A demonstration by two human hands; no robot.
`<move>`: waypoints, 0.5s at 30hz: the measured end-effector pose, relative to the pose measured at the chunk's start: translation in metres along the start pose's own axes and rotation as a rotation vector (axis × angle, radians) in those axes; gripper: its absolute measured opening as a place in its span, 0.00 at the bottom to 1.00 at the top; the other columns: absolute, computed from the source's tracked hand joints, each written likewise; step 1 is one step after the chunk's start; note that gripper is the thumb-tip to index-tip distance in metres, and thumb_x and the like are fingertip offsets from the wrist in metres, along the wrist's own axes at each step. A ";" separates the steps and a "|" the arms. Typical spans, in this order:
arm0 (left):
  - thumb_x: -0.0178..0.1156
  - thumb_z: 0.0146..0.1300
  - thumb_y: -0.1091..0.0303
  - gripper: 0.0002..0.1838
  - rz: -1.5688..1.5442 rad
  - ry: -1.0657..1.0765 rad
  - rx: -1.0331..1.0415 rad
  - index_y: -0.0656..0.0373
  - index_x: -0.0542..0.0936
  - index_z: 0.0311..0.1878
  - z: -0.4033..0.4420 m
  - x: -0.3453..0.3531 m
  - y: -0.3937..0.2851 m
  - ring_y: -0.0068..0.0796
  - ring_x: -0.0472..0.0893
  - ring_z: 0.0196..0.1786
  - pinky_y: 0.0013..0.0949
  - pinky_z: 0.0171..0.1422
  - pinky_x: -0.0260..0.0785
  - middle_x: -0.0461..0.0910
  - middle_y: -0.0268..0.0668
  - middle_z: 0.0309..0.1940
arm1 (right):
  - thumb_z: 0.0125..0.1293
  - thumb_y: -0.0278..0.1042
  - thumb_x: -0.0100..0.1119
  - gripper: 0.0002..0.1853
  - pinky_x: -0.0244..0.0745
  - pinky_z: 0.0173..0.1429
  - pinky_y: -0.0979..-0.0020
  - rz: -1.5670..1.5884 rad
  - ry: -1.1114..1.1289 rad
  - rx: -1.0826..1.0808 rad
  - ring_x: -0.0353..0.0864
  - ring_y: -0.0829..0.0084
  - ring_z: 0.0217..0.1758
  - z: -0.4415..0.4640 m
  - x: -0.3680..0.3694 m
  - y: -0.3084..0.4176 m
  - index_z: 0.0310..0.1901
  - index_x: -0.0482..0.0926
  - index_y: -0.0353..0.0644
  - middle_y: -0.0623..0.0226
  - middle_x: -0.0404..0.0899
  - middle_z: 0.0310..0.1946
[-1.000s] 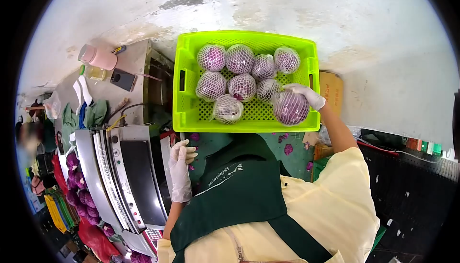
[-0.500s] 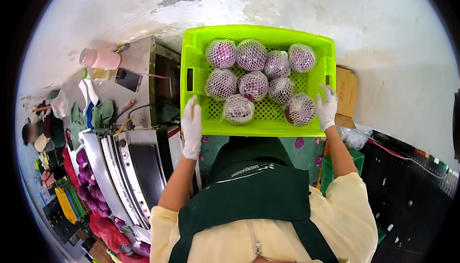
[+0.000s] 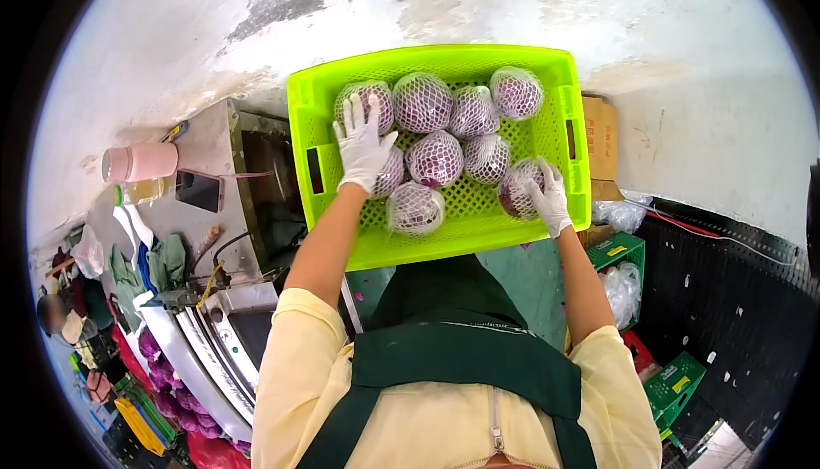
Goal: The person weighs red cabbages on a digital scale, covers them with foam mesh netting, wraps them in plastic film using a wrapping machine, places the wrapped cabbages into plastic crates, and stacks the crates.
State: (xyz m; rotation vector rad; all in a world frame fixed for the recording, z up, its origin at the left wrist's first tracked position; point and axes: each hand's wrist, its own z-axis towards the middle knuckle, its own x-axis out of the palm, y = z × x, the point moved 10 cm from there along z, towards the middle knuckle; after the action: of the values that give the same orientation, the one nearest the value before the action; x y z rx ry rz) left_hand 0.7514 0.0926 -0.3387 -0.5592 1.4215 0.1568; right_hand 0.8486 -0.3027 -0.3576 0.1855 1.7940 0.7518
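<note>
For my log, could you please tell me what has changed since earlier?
The left hand moved from beside the green crate over its left netted balls; the right hand returned from its right side to the near-right ball. The balls' layout stayed.

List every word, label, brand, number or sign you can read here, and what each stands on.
None can be read with certainty.
Cardboard box: reddish Chinese-style characters, too blurred to quote.
Dark green apron: a line of pale lettering at the fold, too slanted to read.
Upper green crate: yellow label, too small to read.
Lower green crate: yellow label, too small to read.
</note>
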 end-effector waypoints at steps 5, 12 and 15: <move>0.62 0.60 0.52 0.42 -0.041 0.060 0.132 0.42 0.54 0.76 0.007 -0.004 0.020 0.48 0.50 0.77 0.59 0.75 0.43 0.49 0.44 0.76 | 0.62 0.41 0.59 0.32 0.62 0.69 0.56 0.094 0.044 0.062 0.63 0.45 0.67 0.002 0.001 -0.005 0.68 0.65 0.56 0.44 0.62 0.64; 0.57 0.63 0.47 0.39 0.089 -0.095 0.028 0.44 0.57 0.75 0.012 -0.006 -0.020 0.55 0.50 0.76 0.60 0.75 0.43 0.50 0.52 0.74 | 0.59 0.33 0.62 0.30 0.62 0.68 0.56 -0.030 -0.038 0.037 0.63 0.46 0.66 -0.006 -0.026 0.019 0.65 0.69 0.51 0.44 0.64 0.63; 0.55 0.64 0.48 0.36 0.172 0.007 0.082 0.44 0.59 0.74 0.016 0.011 -0.011 0.53 0.50 0.76 0.60 0.75 0.42 0.51 0.51 0.74 | 0.57 0.27 0.61 0.27 0.62 0.68 0.56 -0.046 -0.204 -0.185 0.65 0.48 0.65 -0.012 -0.072 0.043 0.61 0.74 0.48 0.50 0.66 0.63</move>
State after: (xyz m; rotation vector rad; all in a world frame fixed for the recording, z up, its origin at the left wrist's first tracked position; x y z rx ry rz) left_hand 0.7718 0.0875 -0.3452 -0.3700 1.4763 0.2328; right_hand 0.8532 -0.3078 -0.2730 0.0934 1.5220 0.8309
